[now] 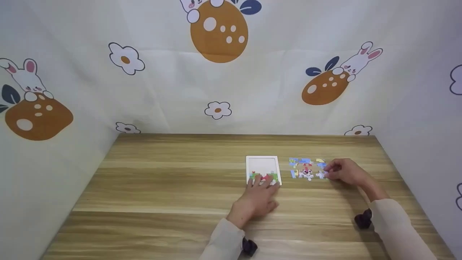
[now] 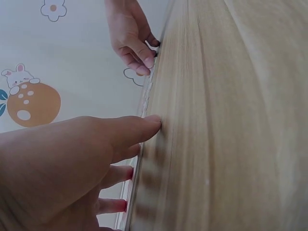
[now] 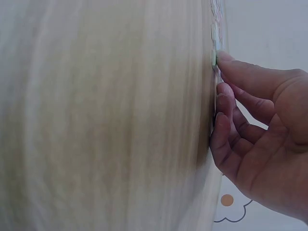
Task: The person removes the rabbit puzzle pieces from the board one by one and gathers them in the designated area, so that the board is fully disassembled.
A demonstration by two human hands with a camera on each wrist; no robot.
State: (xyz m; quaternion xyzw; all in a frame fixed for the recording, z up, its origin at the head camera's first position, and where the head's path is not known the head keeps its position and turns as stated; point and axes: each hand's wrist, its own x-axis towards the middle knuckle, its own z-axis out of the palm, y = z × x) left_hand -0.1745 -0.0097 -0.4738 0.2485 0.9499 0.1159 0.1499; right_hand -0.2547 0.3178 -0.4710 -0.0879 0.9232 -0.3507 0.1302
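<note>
A white puzzle frame (image 1: 246, 164) lies on the table, its lower part filled with colourful pieces. My left hand (image 1: 258, 198) rests on the frame's near end with fingers spread; the left wrist view shows its thumb (image 2: 139, 129) reaching past the frame's edge. To the right lies a group of loose jigsaw pieces (image 1: 306, 173), blue, white and red. At their right edge my right hand (image 1: 346, 172) pinches a puzzle piece (image 3: 214, 60) between thumb and fingers, low at the table. Its other fingers are curled beside it, and most of that piece is hidden.
The wooden table (image 1: 162, 198) runs back to a patterned cloth backdrop (image 1: 169, 90) with rabbits, oranges and flowers. Cloth also hangs at both sides. A dark band-like device (image 1: 363, 219) sits at the right wrist, another dark device (image 1: 249, 247) at the left.
</note>
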